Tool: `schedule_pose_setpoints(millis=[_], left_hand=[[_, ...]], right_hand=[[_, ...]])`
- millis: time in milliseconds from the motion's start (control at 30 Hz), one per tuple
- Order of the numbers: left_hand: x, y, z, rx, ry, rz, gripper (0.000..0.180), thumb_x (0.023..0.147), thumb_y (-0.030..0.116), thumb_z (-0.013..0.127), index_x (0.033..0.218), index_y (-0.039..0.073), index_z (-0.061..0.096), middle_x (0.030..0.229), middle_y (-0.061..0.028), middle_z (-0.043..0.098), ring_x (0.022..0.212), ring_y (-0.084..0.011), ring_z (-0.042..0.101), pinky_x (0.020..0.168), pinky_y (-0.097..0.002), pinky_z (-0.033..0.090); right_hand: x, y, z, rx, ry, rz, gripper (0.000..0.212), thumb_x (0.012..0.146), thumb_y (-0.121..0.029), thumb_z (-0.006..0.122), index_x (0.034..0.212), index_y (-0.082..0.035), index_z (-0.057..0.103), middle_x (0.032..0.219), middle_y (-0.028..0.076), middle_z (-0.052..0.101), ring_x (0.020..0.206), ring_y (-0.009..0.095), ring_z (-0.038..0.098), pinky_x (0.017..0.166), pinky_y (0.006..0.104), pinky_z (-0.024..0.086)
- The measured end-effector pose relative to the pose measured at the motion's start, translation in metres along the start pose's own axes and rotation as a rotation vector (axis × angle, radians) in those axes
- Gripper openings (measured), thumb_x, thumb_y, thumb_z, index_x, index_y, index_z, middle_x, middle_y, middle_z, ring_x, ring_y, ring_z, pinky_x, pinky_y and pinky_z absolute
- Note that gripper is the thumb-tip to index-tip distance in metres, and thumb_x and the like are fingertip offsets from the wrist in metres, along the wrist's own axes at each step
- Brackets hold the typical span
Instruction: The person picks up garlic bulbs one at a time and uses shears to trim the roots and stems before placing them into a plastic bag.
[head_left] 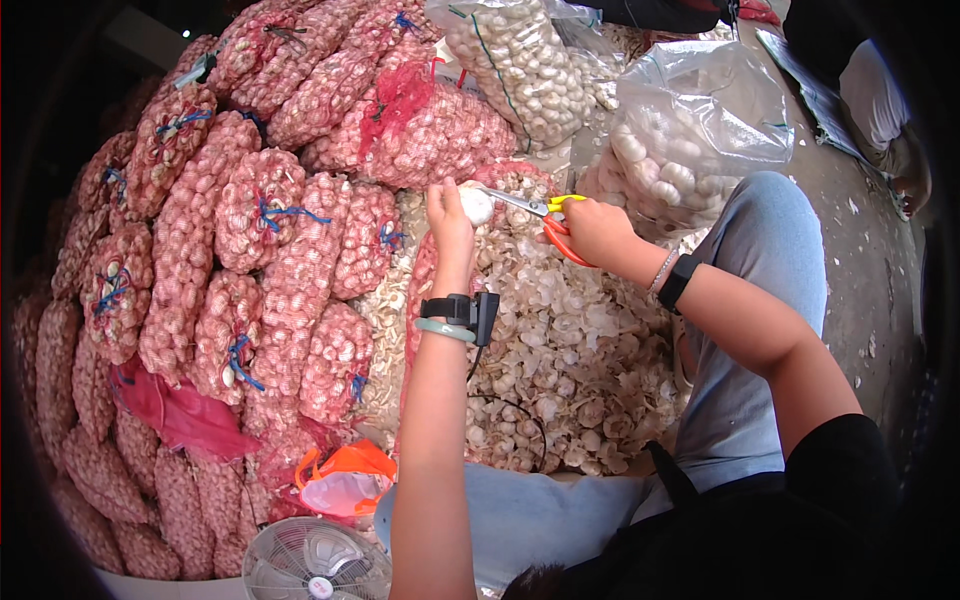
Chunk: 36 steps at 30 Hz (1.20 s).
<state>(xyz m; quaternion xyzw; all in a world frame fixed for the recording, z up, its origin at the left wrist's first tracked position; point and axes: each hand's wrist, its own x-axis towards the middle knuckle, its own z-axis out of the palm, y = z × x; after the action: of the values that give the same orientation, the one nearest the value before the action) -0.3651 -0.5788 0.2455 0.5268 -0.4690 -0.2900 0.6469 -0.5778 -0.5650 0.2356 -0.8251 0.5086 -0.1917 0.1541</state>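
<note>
My left hand [450, 215] is closed around a white garlic bulb [477, 206], held out over the pile in front of me. Wrapped round red and yellow handles, my right hand [597, 235] grips a pair of scissors [528, 206]. The blades point left and their tips reach the top of the bulb; whether they touch it I cannot tell. Below both hands lies a heap of garlic bulbs and papery skins [560, 350]. Just beyond the right hand stands a clear plastic bag [665, 170] with garlic bulbs in it.
Pink mesh sacks of garlic [180, 230], several tied with blue string, are stacked along the left. Another filled clear bag [520, 70] stands at the back. An orange bag [345, 478] and a fan [317, 562] sit near my left forearm. Another person's foot [908, 180] shows at right.
</note>
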Motion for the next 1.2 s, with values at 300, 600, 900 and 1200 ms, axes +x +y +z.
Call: schedule_pose_setpoints(millis=[300, 600, 900, 1200], left_hand=[[0.003, -0.009, -0.012, 0.011, -0.043, -0.011, 0.028, 0.098, 0.027, 0.041, 0.082, 0.006, 0.049, 0.073, -0.0008, 0.053, 0.065, -0.0069, 0.050, 0.059, -0.0240, 0.041], [-0.006, 0.001, -0.001, 0.016, -0.164, -0.032, 0.037, 0.099, 0.032, 0.036, 0.093, 0.003, 0.057, 0.079, -0.0039, 0.059, 0.068, -0.0096, 0.056, 0.062, -0.0249, 0.045], [-0.007, 0.004, 0.000, 0.121, -0.295, -0.115, 0.050, 0.098, 0.043, 0.029, 0.089, 0.003, 0.058, 0.081, -0.0066, 0.062, 0.070, -0.0115, 0.058, 0.065, -0.0267, 0.047], [-0.025, 0.018, 0.020, 0.259, -0.543, -0.120, 0.056, 0.097, 0.049, 0.030, 0.091, 0.002, 0.060, 0.085, -0.0044, 0.061, 0.078, -0.0095, 0.055, 0.071, -0.0246, 0.044]], right_hand=[[0.002, -0.007, -0.003, 0.071, -0.107, 0.007, 0.067, 0.079, -0.065, 0.051, 0.075, 0.002, 0.062, 0.069, 0.020, 0.061, 0.067, 0.036, 0.062, 0.061, 0.0444, 0.050], [0.014, 0.006, -0.003, 0.182, -0.074, 0.141, 0.068, 0.073, -0.064, 0.059, 0.082, 0.003, 0.059, 0.072, 0.020, 0.061, 0.070, 0.037, 0.061, 0.063, 0.0433, 0.048], [0.014, 0.000, -0.003, 0.506, 0.398, -0.275, 0.059, 0.067, -0.036, 0.078, 0.101, 0.002, 0.048, 0.078, 0.013, 0.057, 0.066, 0.026, 0.057, 0.062, 0.0367, 0.046], [0.008, -0.002, -0.002, 0.747, 0.267, -0.306, 0.030, 0.073, -0.015, 0.068, 0.091, 0.001, 0.052, 0.070, 0.018, 0.058, 0.063, 0.032, 0.060, 0.057, 0.0378, 0.046]])
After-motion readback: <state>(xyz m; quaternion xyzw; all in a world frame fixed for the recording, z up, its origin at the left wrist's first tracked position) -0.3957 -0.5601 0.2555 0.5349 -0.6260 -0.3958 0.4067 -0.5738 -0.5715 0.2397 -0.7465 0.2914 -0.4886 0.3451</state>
